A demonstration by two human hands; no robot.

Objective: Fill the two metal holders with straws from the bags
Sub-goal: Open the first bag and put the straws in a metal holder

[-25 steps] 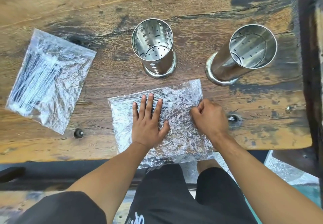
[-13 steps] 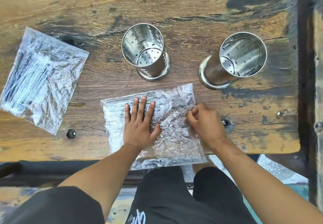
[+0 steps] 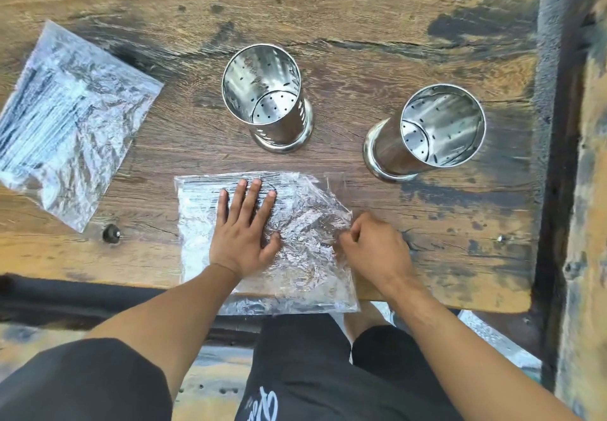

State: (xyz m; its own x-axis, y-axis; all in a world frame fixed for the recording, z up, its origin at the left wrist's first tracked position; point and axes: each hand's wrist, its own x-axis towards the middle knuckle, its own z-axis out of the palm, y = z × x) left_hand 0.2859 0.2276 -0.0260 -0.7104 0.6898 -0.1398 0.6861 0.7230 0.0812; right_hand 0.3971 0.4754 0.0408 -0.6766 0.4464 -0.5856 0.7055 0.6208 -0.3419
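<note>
Presently the left hand (image 3: 244,235) is lying flat, fingers spread, on the near bag of straws (image 3: 295,240) at the near edge of the table (image 3: 361,9), evidently pinning it so the film cannot slide. The right hand (image 3: 374,249) is pinching the bag's right edge, fingers closed on the plastic, seemingly working the opening apart. Both metal holders, the left holder (image 3: 267,98) and the right holder (image 3: 430,131), are standing upright and empty just beyond the bag, within easy reach for filling. A second bag (image 3: 65,124) is waiting unopened toward the left edge.
</note>
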